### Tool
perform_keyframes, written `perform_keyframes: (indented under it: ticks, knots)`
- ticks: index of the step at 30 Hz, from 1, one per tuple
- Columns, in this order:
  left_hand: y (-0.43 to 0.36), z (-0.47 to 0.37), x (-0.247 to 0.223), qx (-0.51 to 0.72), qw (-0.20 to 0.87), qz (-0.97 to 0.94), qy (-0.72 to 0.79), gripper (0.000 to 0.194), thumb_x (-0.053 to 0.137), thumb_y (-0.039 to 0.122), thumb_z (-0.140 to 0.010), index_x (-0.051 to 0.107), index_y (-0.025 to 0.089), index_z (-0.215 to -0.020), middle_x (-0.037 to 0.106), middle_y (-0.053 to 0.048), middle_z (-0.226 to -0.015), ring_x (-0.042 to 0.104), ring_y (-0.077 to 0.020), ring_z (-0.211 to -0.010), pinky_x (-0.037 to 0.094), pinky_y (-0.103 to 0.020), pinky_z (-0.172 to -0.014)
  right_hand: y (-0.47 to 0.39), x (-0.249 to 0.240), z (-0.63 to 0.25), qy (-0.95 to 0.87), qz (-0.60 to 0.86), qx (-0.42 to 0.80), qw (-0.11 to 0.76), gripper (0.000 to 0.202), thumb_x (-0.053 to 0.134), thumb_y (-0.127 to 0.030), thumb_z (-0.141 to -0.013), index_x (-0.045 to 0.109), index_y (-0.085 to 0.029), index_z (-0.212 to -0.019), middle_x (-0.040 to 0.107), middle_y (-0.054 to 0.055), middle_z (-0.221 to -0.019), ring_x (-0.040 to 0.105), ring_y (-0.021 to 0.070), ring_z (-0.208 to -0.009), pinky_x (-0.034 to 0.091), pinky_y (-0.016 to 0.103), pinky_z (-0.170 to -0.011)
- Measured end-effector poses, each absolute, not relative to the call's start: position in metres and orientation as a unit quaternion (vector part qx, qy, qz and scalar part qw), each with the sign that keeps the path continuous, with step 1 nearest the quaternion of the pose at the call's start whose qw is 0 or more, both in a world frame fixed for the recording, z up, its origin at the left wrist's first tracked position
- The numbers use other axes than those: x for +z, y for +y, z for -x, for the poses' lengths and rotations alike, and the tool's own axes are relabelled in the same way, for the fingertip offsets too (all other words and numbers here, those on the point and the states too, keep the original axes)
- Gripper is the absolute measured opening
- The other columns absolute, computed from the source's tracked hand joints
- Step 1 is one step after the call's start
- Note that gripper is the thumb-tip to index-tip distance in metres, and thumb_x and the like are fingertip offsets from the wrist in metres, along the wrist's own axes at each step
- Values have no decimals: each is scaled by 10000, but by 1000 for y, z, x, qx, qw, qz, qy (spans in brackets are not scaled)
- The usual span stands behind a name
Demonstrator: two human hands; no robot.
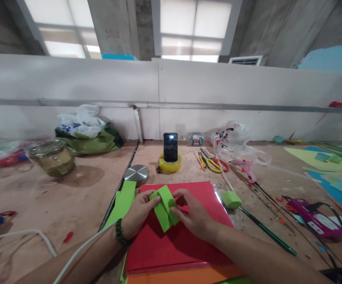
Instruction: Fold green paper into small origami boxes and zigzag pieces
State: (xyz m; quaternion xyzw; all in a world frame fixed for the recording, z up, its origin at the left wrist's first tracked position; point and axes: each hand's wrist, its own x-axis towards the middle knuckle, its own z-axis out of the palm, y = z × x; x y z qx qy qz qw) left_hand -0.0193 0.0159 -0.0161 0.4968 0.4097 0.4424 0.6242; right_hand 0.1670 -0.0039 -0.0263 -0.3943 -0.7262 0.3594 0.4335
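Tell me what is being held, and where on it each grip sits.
A folded green paper piece: the left grip pinches its upper left edge, and the right grip holds its right edge.

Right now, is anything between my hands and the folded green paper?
Nothing visible stands between them: your left hand and right hand both have their fingers on the folded green paper, above the red sheet.
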Motion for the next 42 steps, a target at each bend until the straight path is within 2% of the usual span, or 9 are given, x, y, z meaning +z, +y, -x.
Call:
perform_keyframes:
  ticks: [5,11,21,24,27,31,34,37,42]
  knots:
    - [11,19,-14,419,582,-557,418,353,770,462,-627,653,144,-724,645,8,-652,544,-129,-590,427,-229,-583,-14,-16,-167,-815,446,198,313,357,690,-317,-738,530,-194,-1032,626,94,-1013,575,250,-952,465,376,-815]
    - [13,21,-16,409,531,-608,425,308,706,412,-693,639,150,-840,673,-18,-769,608,-175,-708,477,-279,-679,-12,-16,-166,-782,451,279,328,294,583,-227,-784,476,-206,-1057,659,61,-940,622,203,-827,474,319,-717]
    - [13,23,-11,415,516,-627,410,512,692,368,-727,519,166,-1164,658,-89,-1075,654,-219,-855,536,-324,-734,-1,-25,-171,-681,427,457,381,295,499,-190,-839,479,-194,-1133,678,37,-860,628,162,-724,461,253,-606]
    - [14,24,-16,398,545,-626,392,537,665,367,-757,477,161,-1216,671,-89,-1028,655,-215,-851,532,-325,-748,5,-28,-171,-647,406,499,409,305,517,-217,-830,484,-179,-1131,668,42,-859,631,169,-732,479,271,-629]
    - [14,27,-18,368,550,-639,393,565,586,335,-805,408,147,-1307,676,-83,-946,657,-204,-803,536,-333,-733,10,-24,-178,-694,415,432,398,296,526,-192,-816,524,-178,-1112,669,42,-891,623,170,-770,475,282,-685]
    - [7,31,-15,321,406,-774,365,730,541,133,-709,365,235,-1410,558,-120,-1270,588,-260,-1074,503,-416,-897,17,-12,-193,-808,420,324,255,148,537,-140,-798,645,-173,-894,667,9,-764,587,149,-695,422,236,-626]
    - [0,32,-11,274,216,-876,332,767,508,19,-597,517,295,-1313,393,-92,-1444,401,-321,-1290,369,-521,-1039,22,-7,-201,-837,413,296,204,155,544,-106,-785,681,-169,-822,650,-9,-689,557,127,-633,380,213,-582]
    - [-5,30,-8,239,133,-918,287,672,545,39,-595,597,277,-1221,504,-115,-1316,467,-332,-1191,389,-524,-989,25,-8,-202,-843,415,276,203,137,570,-116,-783,696,-170,-780,629,-15,-650,529,118,-603,355,210,-563]
    - [-3,23,-13,202,148,-932,264,483,628,235,-749,589,228,-1231,644,-120,-1127,565,-280,-967,444,-439,-875,25,-12,-196,-869,410,212,178,100,622,-165,-791,696,-163,-723,627,23,-697,534,146,-662,368,235,-594]
